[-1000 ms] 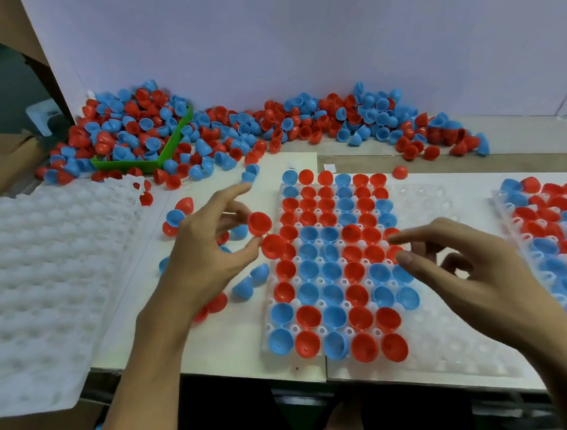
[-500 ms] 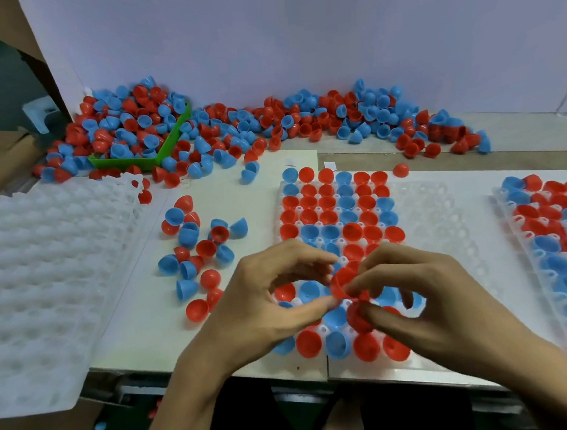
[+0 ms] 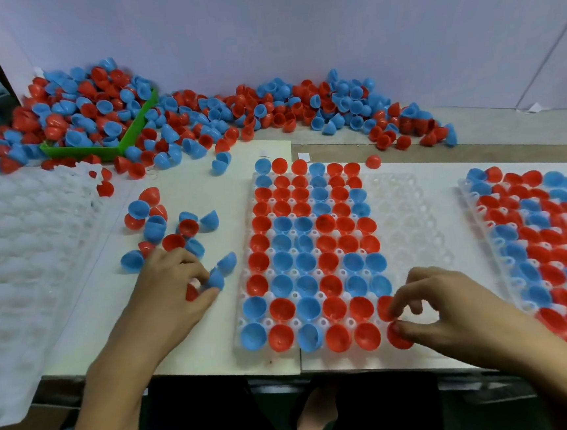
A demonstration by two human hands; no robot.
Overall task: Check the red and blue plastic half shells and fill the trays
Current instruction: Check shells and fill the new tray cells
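Our right grip (image 3: 451, 306) was narrow, thumb and forefinger pinching a red half shell (image 3: 398, 336) at the near edge of the middle tray (image 3: 409, 224), in the first open column beside the filled ones. A second red shell (image 3: 385, 307) sat just behind it, against the fingertips; we could not tell whether the fingers held it or merely touched it. Our left grip (image 3: 175, 289) was also narrow, closed round a blue half shell (image 3: 216, 278) between thumb and fingers, with a red piece (image 3: 191, 291) partly hidden under the palm. This hand rested on the white board left of the middle tray, beside another blue shell (image 3: 228, 263).

The middle tray held six filled columns of red and blue shells, open side up; its right portion showed bare clear pockets. A small loose cluster of shells (image 3: 163, 225) lay on the board behind our left hand. To the right, well apart, a second tray (image 3: 469, 195) was filled with red and blue shells. To the left lay a stack of white empty trays (image 3: 23, 272). Along the back of the table (image 3: 507, 126), against the wall, a long heap of mixed shells (image 3: 266, 113) spread out, overflowing a green bin (image 3: 81, 151) at the left corner.
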